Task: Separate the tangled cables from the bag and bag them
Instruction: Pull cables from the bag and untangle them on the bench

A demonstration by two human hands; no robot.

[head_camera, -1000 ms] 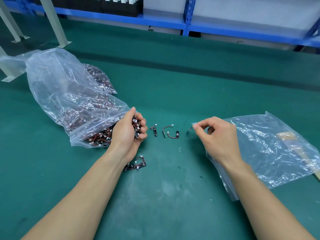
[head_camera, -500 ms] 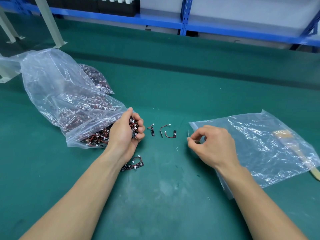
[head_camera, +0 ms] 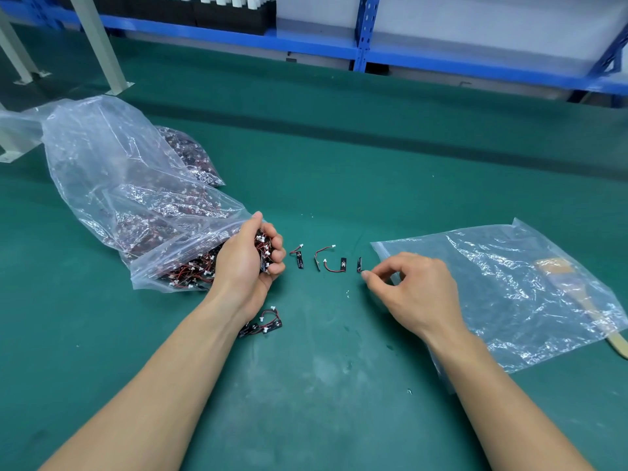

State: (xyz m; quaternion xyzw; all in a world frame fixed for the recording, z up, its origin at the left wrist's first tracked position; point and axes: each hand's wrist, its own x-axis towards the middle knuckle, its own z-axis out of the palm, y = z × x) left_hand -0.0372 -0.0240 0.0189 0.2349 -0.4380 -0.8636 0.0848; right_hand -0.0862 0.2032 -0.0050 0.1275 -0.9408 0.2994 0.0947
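a dark green mat covers the desk [head_camera: 339,385], scuffed pale in the near middle. at the far edge runs a blue metal shelf rack [head_camera: 360,52] bearing black trays [head_camera: 204,11] topped with small white pieces. pale metal legs [head_camera: 102,45] stand at the far left.

on the left of the desk lies a large clear bag [head_camera: 112,185], crumpled and full of small red-and-black cables with white plugs, its mouth facing the middle. a smaller filled bag [head_camera: 190,154] lies just behind it. on the right a flat clear bag [head_camera: 492,277] lies spread out, and a wooden-handled brush [head_camera: 577,300] shows through its plastic; i cannot tell whether it is inside or under.

the left hand [head_camera: 244,263] sits at the large bag's mouth, thumb up, fingers curled round a tangled bundle of cables [head_camera: 263,249], grasping it. a small clump of cables [head_camera: 263,322] lies beside the left wrist.

between the hands 4 separated cables lie in a row on the desk: the 1st cable [head_camera: 298,256] nearest the left hand, the 2nd cable [head_camera: 321,254], the 3rd cable [head_camera: 334,265], and the 4th cable [head_camera: 359,265] nearest the right.

the right hand [head_camera: 418,290] is held palm down over the flat bag's near-left corner, fingers bent, thumb tip right at the 4th cable's end. i cannot tell whether it pinches that cable or merely touches it.
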